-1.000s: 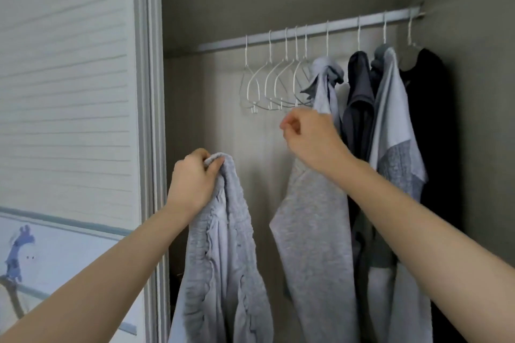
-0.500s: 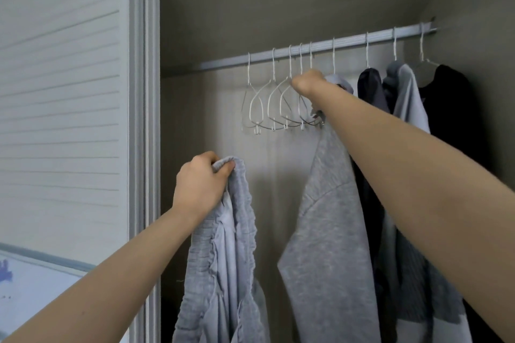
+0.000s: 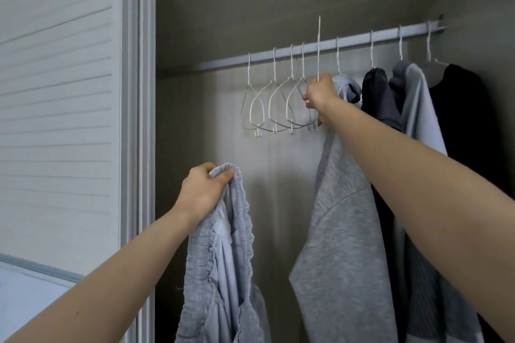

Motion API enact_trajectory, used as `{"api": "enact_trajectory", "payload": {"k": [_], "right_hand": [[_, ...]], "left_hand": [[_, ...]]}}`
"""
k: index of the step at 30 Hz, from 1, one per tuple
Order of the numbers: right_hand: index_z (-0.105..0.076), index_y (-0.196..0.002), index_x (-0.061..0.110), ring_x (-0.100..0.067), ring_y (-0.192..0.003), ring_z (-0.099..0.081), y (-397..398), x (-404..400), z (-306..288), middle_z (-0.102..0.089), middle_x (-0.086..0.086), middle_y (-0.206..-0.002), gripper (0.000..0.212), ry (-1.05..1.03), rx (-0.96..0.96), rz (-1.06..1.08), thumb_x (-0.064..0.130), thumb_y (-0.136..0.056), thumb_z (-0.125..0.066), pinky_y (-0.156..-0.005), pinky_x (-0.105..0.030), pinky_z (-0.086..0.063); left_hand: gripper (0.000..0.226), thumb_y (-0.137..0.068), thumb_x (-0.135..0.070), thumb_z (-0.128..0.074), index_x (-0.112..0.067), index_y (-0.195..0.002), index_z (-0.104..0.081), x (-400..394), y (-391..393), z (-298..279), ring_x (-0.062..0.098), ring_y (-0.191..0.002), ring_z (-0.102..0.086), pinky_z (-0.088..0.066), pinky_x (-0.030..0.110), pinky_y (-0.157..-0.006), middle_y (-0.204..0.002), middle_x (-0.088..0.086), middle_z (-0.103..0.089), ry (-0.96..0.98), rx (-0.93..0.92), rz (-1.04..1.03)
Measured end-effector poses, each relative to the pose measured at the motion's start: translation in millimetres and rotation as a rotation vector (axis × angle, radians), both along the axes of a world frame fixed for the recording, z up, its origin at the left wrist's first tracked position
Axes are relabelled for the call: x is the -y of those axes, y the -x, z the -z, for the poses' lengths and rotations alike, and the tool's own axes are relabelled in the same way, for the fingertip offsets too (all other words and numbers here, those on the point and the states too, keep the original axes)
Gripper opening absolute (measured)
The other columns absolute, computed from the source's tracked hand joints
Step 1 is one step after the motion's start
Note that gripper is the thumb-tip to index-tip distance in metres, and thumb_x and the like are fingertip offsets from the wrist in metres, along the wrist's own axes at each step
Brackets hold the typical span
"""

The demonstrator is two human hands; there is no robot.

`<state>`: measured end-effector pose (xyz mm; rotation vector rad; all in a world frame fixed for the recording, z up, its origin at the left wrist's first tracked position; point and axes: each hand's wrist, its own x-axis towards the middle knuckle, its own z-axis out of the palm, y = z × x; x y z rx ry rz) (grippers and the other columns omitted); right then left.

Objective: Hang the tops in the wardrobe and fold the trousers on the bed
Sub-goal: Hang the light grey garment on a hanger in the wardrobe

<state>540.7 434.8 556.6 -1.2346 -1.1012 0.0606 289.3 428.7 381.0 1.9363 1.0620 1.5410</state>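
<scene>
Fingers (image 3: 308, 97) of my right hand (image 3: 320, 95) are curled round a thin white wire hanger (image 3: 318, 44), its hook standing above the silver wardrobe rail (image 3: 320, 47) near the rail's middle, just left of a hanging pale grey sweatshirt (image 3: 342, 245). Those of my left hand (image 3: 202, 192) grip the bunched neck of a light grey ribbed top (image 3: 223, 259), held low and well left of the sweatshirt, below four empty white wire hangers (image 3: 276, 103) on the rail. As I judge it, the hook looks clear of the rail, so I should draw it toward me without snagging its neighbours, then feed one shoulder of the top on at a time, keeping the collar open and centred.
</scene>
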Motion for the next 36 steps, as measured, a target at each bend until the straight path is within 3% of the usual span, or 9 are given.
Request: {"api": "enact_trajectory", "payload": {"k": [1, 4, 7, 11, 14, 21, 29, 36], "right_hand": [[-0.039, -0.126, 0.013, -0.03, -0.099, -0.06, 7.5, 13.2, 5.1, -0.056, -0.012, -0.113, 0.035, 0.006, -0.001, -0.019, 0.023, -0.092, -0.033, -0.074, -0.038, -0.046], [-0.034, -0.135, 0.017, -0.022, -0.084, -0.056, 26.2, 47.8, 24.9, -0.054, -0.008, -0.098, 0.036, 0.002, -0.044, -0.091, 0.027, -0.1, -0.029, -0.07, -0.038, -0.047], [-0.041, -0.123, 0.023, -0.018, -0.081, -0.053, 36.3, 73.4, 57.8, -0.056, -0.002, -0.091, 0.031, 0.002, -0.041, -0.119, 0.039, -0.1, -0.028, -0.079, -0.042, -0.047], [-0.044, -0.109, 0.018, -0.013, -0.069, -0.047, 44.9, 107.9, 108.1, -0.054, -0.001, -0.082, 0.025, -0.062, -0.088, -0.177, 0.035, -0.099, -0.029, -0.063, -0.028, -0.038], [-0.04, -0.095, 0.021, -0.013, -0.067, -0.047, 48.2, 132.0, 143.0, -0.053, -0.001, -0.076, 0.015, -0.102, -0.126, -0.195, 0.03, -0.101, -0.029, -0.053, -0.025, -0.035], [-0.036, -0.085, 0.02, -0.016, -0.058, -0.043, 35.1, 166.3, 172.7, -0.046, -0.008, -0.071, 0.022, -0.08, -0.08, -0.121, 0.027, -0.104, -0.027, -0.04, -0.02, -0.031], [-0.04, -0.092, 0.017, -0.01, -0.057, -0.042, 66.4, 213.0, 189.7, -0.044, -0.01, -0.082, 0.019, -0.075, -0.102, -0.141, 0.027, -0.103, -0.029, -0.048, -0.027, -0.031], [-0.044, -0.082, 0.022, -0.014, -0.051, -0.04, 81.7, 249.5, 252.7, -0.045, -0.001, -0.057, 0.025, 0.166, -0.316, -0.302, 0.028, -0.103, -0.032, -0.05, -0.028, -0.033]], "left_hand": [[0.039, -0.093, -0.04, -0.059, -0.001, -0.091, -0.063, -1.0, -0.6, 1.4, 0.032, -0.083, -0.064, -0.052, 0.048, -0.08, -0.085, 0.017, -0.065, -0.002, -0.012, -0.005], [0.037, -0.095, -0.038, -0.058, -0.003, -0.086, -0.061, -2.8, -0.9, 7.6, 0.023, -0.073, -0.059, -0.046, 0.036, -0.069, -0.077, 0.01, -0.061, 0.011, -0.059, -0.005], [0.033, -0.095, -0.04, -0.057, -0.008, -0.092, -0.064, -5.3, 2.5, 14.4, 0.022, -0.08, -0.063, -0.049, 0.033, -0.073, -0.084, 0.007, -0.065, 0.031, -0.136, 0.025], [0.031, -0.095, -0.042, -0.056, -0.013, -0.099, -0.066, -6.6, 8.2, 24.9, 0.023, -0.087, -0.064, -0.052, 0.039, -0.084, -0.092, 0.005, -0.067, 0.033, -0.216, 0.011], [0.032, -0.095, -0.043, -0.055, -0.013, -0.099, -0.065, -5.0, 9.1, 36.7, 0.026, -0.09, -0.063, -0.05, 0.04, -0.085, -0.093, 0.007, -0.067, 0.032, -0.248, -0.023], [0.035, -0.094, -0.046, -0.057, -0.012, -0.095, -0.066, 2.5, 7.6, 62.3, 0.03, -0.089, -0.062, -0.049, 0.043, -0.087, -0.092, 0.01, -0.067, 0.064, -0.303, -0.041], [0.034, -0.094, -0.043, -0.058, -0.01, -0.087, -0.064, 8.9, 9.4, 81.2, 0.028, -0.08, -0.062, -0.047, 0.04, -0.078, -0.082, 0.01, -0.066, 0.104, -0.25, -0.021], [0.036, -0.093, -0.046, -0.057, -0.011, -0.098, -0.067, -0.1, 21.3, 88.8, 0.031, -0.087, -0.061, -0.048, 0.039, -0.081, -0.094, 0.012, -0.067, 0.147, -0.315, -0.097]]}}
